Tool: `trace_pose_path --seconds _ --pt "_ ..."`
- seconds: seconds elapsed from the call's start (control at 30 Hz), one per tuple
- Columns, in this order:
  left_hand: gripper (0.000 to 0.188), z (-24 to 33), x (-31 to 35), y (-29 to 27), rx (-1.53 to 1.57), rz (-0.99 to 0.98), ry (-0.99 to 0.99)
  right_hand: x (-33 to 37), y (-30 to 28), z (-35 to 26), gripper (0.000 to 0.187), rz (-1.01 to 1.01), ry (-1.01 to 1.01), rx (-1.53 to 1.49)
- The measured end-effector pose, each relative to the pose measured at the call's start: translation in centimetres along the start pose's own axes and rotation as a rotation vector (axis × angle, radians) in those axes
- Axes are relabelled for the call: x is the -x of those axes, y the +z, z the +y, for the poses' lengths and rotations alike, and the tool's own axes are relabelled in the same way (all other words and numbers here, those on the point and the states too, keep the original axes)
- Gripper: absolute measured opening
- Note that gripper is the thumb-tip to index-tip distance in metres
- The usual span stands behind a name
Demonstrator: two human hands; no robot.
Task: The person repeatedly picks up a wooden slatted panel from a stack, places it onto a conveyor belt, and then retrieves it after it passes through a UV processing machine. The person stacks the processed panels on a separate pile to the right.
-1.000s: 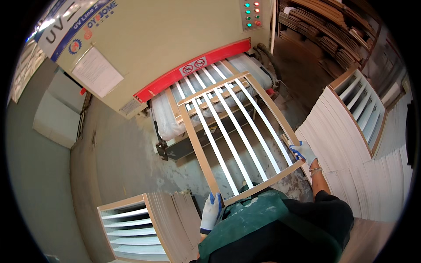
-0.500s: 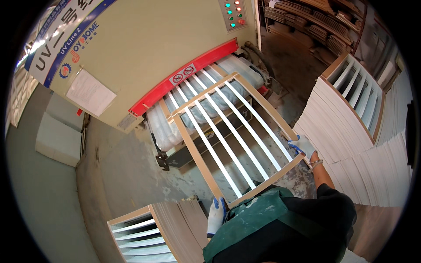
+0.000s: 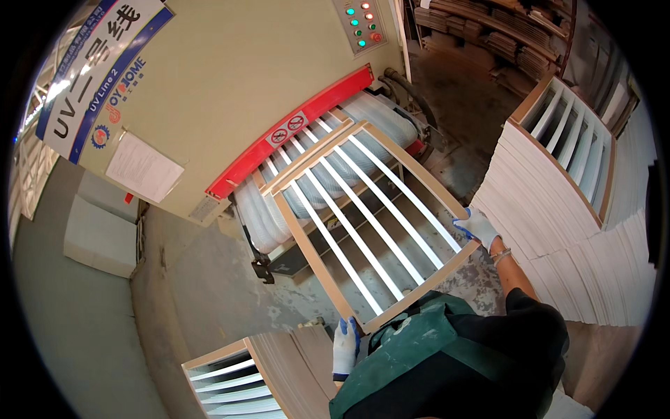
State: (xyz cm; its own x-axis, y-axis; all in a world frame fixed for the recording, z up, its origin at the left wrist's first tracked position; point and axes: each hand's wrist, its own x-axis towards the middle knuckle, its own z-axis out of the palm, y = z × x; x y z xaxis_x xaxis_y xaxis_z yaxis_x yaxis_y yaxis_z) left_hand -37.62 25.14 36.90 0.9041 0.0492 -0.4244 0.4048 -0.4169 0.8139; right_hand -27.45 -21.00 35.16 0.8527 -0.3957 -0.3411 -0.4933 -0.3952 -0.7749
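A flat slatted frame with tan rails and white slats stretches from my body to a mesh-covered conveyor belt. Its near left corner is in my left hand, gloved in white and blue, with the fingers closed on the rail. At the near right corner my right hand, gloved alike, grips the side rail. The far end lies over the belt, close along the near rail of a second slatted frame. That second frame runs partly under a red bar, which hides the rest of it.
Behind the belt stands a large beige machine with a lit button panel. Stacked slatted frames stand at right and at lower left. A rack of boards is at the back right. A metal bracket juts from the belt's corner.
The held frame's far end has come down and back slightly, and it now lines up along the second frame's near rail. Both hands keep their grip. The view has shifted a little.
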Motion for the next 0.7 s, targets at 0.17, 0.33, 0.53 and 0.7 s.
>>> trace_pose_path --seconds 0.17,0.33,0.53,0.7 --pt "0.043 0.5 -2.0 -0.5 0.029 0.034 -0.029 -2.0 0.7 -0.6 0.065 0.037 -0.079 0.154" --pt "0.045 2.3 -3.1 -0.8 -0.09 0.077 0.164 -3.8 2.1 -0.2 0.084 0.12 -0.3 0.315" --pt "0.047 2.2 -6.8 -1.4 -0.154 0.102 0.156 -6.6 3.1 -1.0 0.076 0.032 -0.315 0.529" --pt "0.039 2.5 -8.3 -1.7 -0.236 0.16 0.329 -8.8 3.3 -2.6 0.076 -0.021 -0.329 0.473"
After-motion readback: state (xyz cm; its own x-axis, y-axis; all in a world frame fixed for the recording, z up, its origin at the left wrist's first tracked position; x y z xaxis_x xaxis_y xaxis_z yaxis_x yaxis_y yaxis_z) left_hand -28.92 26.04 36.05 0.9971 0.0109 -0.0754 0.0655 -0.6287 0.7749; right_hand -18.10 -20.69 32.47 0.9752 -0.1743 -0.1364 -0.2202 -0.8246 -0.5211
